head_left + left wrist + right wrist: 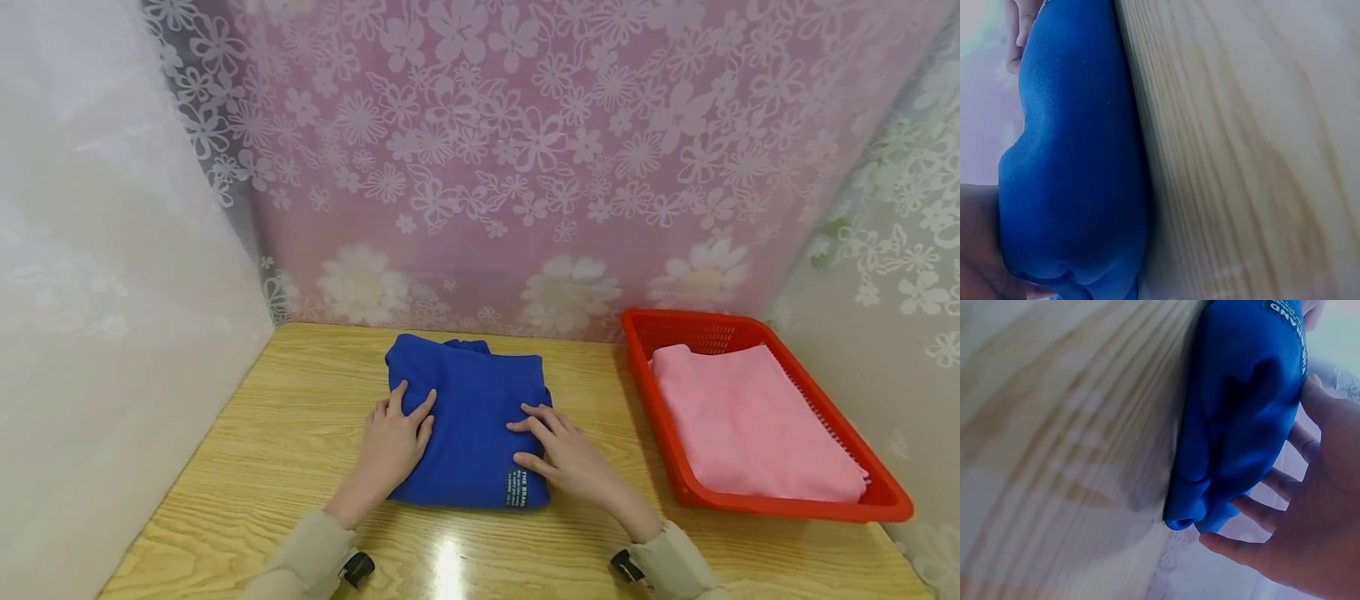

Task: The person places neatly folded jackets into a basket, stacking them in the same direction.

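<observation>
A blue garment (472,425), folded into a thick, roughly square bundle, lies on the wooden table; white lettering is printed at its near right corner. My left hand (393,442) rests on its left side with the fingers spread. Over the right edge, my right hand (566,454) touches the cloth with fingers apart and nearly straight. Seen from the right wrist, the layered folds of the blue garment (1235,425) face the camera, with the right hand (1316,500) along its upper side. In the left wrist view the garment (1079,144) shows a smooth rounded edge, the left hand partly cut off.
To the right stands a red plastic basket (663,442) with a folded pink cloth (750,425) inside. The wooden table (300,400) is bordered by a pink floral curtain (480,167) at the back and pale sheeting (112,292) at the left.
</observation>
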`<state>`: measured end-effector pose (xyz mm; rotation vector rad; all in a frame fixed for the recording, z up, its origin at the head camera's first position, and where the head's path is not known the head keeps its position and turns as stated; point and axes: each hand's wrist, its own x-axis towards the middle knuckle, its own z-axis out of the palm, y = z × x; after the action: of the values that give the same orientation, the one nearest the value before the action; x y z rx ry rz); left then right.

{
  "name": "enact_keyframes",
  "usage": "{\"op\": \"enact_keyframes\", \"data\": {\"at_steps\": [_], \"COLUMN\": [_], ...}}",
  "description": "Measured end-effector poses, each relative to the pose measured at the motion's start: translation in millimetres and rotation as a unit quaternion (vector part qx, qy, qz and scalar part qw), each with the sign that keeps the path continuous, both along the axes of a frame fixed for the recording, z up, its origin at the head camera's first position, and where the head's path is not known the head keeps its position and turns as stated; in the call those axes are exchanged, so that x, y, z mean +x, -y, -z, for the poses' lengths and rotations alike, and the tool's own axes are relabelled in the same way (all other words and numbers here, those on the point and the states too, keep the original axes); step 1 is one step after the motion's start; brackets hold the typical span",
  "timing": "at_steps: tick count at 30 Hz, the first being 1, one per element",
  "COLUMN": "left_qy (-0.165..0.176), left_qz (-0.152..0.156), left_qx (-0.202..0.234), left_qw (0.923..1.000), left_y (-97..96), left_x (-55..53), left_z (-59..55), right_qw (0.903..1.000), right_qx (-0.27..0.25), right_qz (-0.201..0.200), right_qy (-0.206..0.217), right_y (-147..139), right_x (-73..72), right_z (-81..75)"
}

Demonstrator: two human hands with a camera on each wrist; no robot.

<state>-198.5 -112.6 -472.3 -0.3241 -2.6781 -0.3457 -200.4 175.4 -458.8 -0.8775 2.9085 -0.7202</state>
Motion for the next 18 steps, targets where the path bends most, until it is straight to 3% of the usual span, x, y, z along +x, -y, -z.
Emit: {"op": "enact_keyframes", "data": {"at_steps": [10, 15, 18], "left_qy": [0.004, 0.044, 0.093], "left_qz": [0.013, 0.017, 0.020], "left_qx": [-0.002, 0.016, 0.038], "left_qw": [0.9999, 0.9988, 0.9947], "left_y": [-20.1, -12.3, -2.6], "left_x": [0.3, 1.4, 0.8], "left_z": [0.9, -4.0, -3.8], "right_qw": [0.9999, 0.9994, 0.9975], "right_qx": [-0.004, -0.005, -0.020], "right_qz": [0.012, 0.027, 0.050], "right_qy": [-0.003, -0.022, -0.047], "right_y": [-24, -23, -19], "right_x": [6.6, 6.9, 6.0], "right_z": [0.4, 1.6, 1.8]}}
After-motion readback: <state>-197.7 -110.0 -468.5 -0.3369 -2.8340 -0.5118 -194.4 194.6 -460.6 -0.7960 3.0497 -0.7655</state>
